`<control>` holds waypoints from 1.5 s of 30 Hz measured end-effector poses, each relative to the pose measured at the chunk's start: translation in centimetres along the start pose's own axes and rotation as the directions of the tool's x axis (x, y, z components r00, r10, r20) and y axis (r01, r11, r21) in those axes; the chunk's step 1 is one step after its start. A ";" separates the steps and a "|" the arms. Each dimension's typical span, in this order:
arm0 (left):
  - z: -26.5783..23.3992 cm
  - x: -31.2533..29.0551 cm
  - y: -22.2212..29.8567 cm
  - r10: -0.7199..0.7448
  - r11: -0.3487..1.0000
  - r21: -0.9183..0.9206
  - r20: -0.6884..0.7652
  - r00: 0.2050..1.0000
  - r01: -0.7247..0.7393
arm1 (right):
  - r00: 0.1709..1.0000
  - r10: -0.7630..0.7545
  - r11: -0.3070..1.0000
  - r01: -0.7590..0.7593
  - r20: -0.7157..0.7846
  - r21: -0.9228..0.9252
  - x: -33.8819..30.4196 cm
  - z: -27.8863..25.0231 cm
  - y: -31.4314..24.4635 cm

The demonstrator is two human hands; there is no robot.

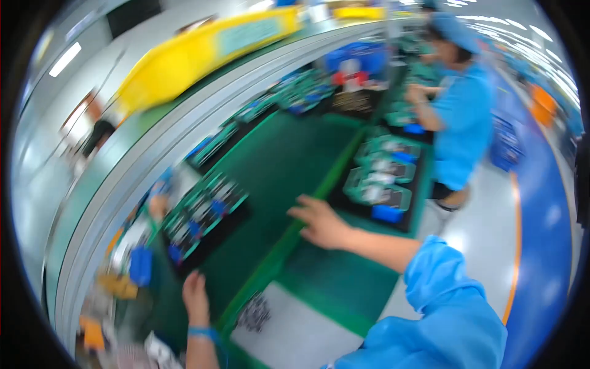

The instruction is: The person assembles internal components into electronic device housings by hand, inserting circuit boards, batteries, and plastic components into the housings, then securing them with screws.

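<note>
Over the green desk (289, 160) both hands hang empty with fingers spread, the right hand (319, 221) near a black tray's (409, 218) corner, the left hand (195, 298) by a board tray (224, 230); a careless sweep could probably knock the circuit boards (206, 212) loose.

A: Pretty bright, ceiling strip lights (64, 58) glaring top left and right. Everything's motion-smeared.
B: Yep, circuit boards (203, 212) are mush, probably blur not focus. Fisheye bends the edges, black corners.

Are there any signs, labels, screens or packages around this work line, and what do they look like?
Long yellow sign: above the line at upper left, with a pale teal panel on it.
Dark screen: top left, rectangular, black.
Blue bin: far end of the green belt, boxy.
</note>
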State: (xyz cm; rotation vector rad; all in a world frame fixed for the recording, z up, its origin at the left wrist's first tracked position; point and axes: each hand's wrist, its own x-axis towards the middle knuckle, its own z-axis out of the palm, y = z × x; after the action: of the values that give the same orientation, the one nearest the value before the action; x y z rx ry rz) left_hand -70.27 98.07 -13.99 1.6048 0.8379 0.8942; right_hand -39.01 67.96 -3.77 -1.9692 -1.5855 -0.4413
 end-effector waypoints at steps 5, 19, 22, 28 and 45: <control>2.8 4.2 -0.5 0.377 0.825 0.516 -0.201 0.904 -0.230 | 0.954 0.259 0.965 -0.263 0.151 0.009 4.5 6.3 3.3; 1.5 5.8 3.7 0.063 0.850 0.498 -0.416 0.907 0.169 | 0.903 0.353 0.872 -0.413 0.246 0.262 14.1 12.9 1.9; 0.5 2.5 4.2 0.034 0.857 0.488 -0.374 0.927 0.165 | 0.902 0.333 0.867 -0.408 0.275 0.288 11.8 11.1 0.7; -0.6 -7.7 3.1 -0.040 0.975 0.198 -0.286 0.958 0.100 | 0.959 0.210 0.879 -0.270 0.191 0.393 4.0 8.1 -0.4; 4.6 -18.7 8.4 0.399 0.804 0.539 -0.180 0.899 -0.249 | 0.958 -0.276 0.944 0.256 0.074 0.210 -7.9 5.0 -13.6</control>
State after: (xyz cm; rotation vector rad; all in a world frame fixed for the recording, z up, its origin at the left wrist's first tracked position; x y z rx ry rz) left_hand -74.45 78.08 -8.94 2.1623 1.0798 1.2496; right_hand -54.55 66.76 -9.18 -1.6582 -1.8942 -0.2762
